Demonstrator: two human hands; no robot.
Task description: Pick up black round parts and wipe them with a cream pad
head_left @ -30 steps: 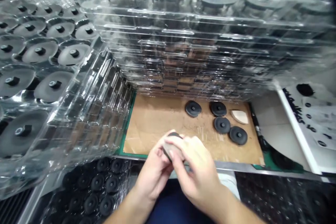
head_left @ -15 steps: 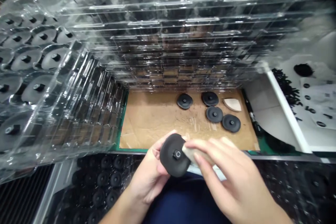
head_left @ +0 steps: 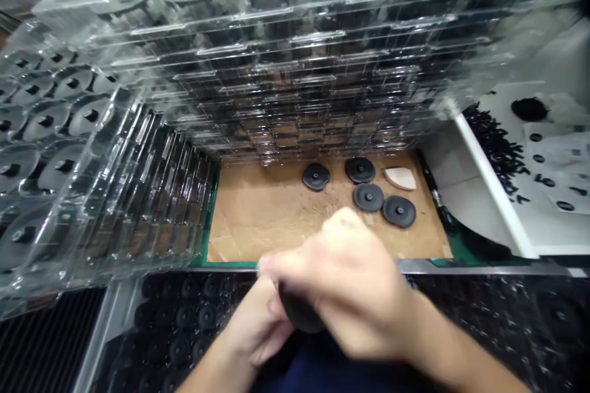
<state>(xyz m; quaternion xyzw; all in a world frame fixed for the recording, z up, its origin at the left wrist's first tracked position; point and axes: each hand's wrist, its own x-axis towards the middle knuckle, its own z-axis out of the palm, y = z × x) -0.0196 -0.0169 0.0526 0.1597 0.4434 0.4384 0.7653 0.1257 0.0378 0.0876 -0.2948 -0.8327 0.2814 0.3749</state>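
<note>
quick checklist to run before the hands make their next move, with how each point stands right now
1. Left hand has hold of the black disc: ok, its fingers are at the edge.
2. Whole face of that disc in view: not ok, the right hand covers its upper part.
3. Anything inside the right hand: cannot tell, it is blurred and its fingers hide what is beneath.
4. Four loose discs lying flat on the cardboard: ok, pegs up.
5. Pale wedge clear of those discs: ok, it lies apart from them.
</note>
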